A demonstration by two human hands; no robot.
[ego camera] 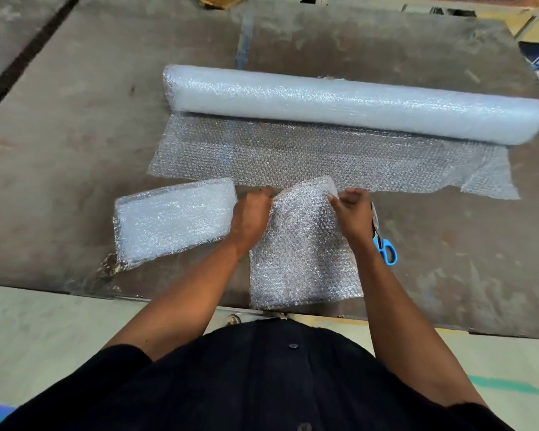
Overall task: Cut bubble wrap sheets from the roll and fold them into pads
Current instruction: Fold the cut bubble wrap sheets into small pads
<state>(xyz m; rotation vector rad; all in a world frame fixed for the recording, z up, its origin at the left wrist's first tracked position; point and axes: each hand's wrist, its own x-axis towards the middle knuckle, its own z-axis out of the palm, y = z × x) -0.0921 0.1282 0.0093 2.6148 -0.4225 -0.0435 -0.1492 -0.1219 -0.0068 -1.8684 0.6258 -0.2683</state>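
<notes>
On the brown worktable [75, 126] right in front of you lies a cut bubble wrap sheet [302, 253]. Its near edge reaches the near edge of the table. No words or labels can be read on anything here.

Both your bare arms reach forward over the sheet. Your left hand [250, 213] is curled into a grip on the far left part of the sheet. Your right hand [352, 209] is curled too, and it pinches the far right part. The far end of the sheet is lifted up and bent between your two hands.

Just to the right of your right hand lie blue-handled scissors [385, 244], flat on the table, with the blades pointing away from you.

To the left of your left hand sits a folded bubble wrap pad [171, 222], close to the hand.

Farther away, the big bubble wrap roll [349, 102] lies across the table from left to right. A loose flat piece [308, 157] comes off it toward you, and its near edge sits just past your hands.
</notes>
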